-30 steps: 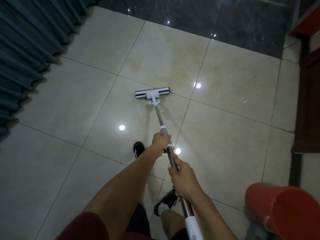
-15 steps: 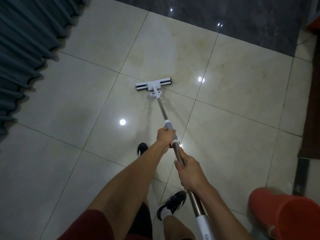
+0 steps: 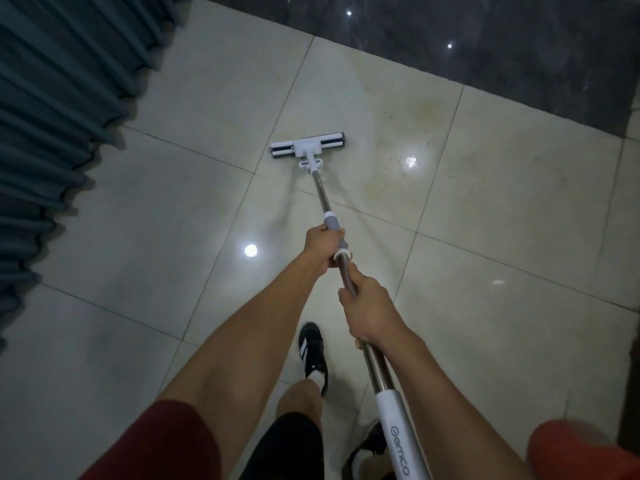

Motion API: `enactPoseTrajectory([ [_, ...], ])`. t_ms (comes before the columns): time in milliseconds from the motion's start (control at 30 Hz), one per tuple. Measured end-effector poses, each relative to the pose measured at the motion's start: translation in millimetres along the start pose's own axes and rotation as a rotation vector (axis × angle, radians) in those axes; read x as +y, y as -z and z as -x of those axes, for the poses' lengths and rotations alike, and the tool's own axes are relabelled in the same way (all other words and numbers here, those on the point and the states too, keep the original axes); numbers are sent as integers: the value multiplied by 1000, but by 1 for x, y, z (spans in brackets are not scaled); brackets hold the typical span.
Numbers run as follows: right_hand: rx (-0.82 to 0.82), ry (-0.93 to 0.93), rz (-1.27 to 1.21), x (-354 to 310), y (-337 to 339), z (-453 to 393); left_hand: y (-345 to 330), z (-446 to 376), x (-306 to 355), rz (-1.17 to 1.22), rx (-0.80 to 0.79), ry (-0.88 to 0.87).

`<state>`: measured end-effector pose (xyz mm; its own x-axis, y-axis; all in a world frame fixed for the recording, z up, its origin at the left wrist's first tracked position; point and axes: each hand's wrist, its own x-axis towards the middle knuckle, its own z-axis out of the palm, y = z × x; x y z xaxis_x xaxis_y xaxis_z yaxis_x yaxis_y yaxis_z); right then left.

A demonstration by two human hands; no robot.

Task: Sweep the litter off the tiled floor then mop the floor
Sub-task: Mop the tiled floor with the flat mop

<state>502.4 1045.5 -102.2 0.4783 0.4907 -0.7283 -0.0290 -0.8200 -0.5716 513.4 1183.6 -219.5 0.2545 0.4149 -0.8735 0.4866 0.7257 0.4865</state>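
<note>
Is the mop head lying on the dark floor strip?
No, the mop head lies on a pale tile, well short of the dark strip.

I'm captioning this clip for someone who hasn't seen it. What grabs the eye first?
The mop runs up the middle, both hands on its pole: left hand ahead, right hand behind. Its white head rests on the pale tiles, with a yellowish stain to its right.
</note>
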Motion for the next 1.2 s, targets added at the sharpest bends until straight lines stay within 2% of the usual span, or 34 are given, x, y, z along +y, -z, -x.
enactPoseTrajectory([
  [333, -35, 4, -12, -85, 17, -83, 10, -60, 103, -14, 25, 16],
  [833, -108, 40, 77, -214, 113, -262, -34, -160, 305, -13, 129, 0],
  [1000, -110, 13, 117, -208, 126, -268, -46, -163, 309, -70, 100, 24],
  [1200, -115, -38, 141, -185, 103, -232, -38, -145, 266, -135, 74, 27],
])
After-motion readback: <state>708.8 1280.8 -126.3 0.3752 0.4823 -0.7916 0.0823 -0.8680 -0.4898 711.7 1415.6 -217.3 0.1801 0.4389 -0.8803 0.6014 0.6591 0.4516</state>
